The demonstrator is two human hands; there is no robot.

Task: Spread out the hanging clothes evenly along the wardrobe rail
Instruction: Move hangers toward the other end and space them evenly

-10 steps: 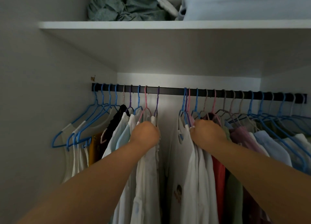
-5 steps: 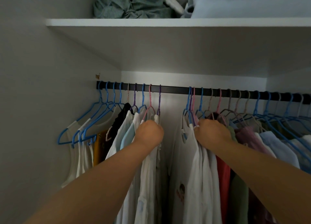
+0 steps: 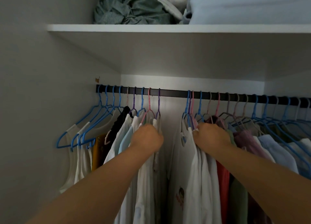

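A black rail runs across the wardrobe with many coloured hangers on it. The clothes hang in two groups with a bare gap of rail between them. The left group holds white, pale blue, black and mustard garments. My left hand is shut on the shoulder of its rightmost white garment. The right group holds white, red, green, mauve and pale blue pieces. My right hand grips the white shirts at that group's left end, just under a cluster of three hangers.
A white shelf sits above the rail, carrying crumpled grey-green cloth and folded pale blue bedding. The grey left wall stands close to the leftmost blue hangers. The rail runs out of view at the right.
Both hands keep their grips and stay nearly still on the clothes. The view has shifted slightly, so the wardrobe sits a little further right in frame.
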